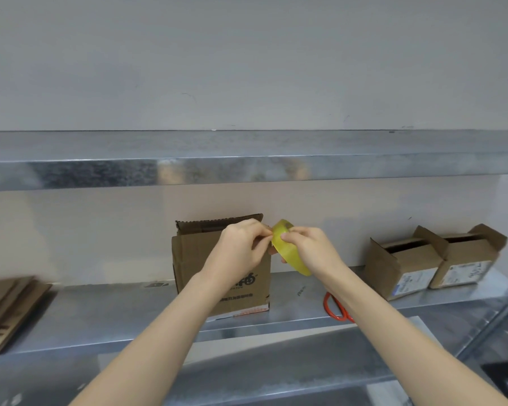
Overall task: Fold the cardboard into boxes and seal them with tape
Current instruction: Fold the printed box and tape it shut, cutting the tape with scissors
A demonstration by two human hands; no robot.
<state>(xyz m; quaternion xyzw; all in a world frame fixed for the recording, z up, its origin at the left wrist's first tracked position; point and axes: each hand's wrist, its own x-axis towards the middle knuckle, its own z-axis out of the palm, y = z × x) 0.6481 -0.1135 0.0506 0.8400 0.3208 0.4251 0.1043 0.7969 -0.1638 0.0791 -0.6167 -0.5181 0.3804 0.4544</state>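
Up front, the right hand (308, 247) is gripping a yellowish translucent tape roll (289, 249). The left hand (241, 247) is pinching its edge, before an upright brown cardboard box (194, 259) on the metal shelf (100, 315).

The tape roll (291, 253) held between the left hand (238, 248) and the right hand (309, 248) is a glossy, see-through yellow. Behind the left hand, the upright box (192, 259) is plain brown with black printing and a red-and-white strip along its bottom edge. Under the right wrist the scissors handles (335, 310) are bright orange-red. Out past the right hand, a smaller box (405, 260) and its neighbour (464, 259) are brown with white, dark-printed labels. Beyond the left hand, the flat cardboard (9, 312) is brown with dark marks. The shelf (100, 315) is mottled silver-grey.
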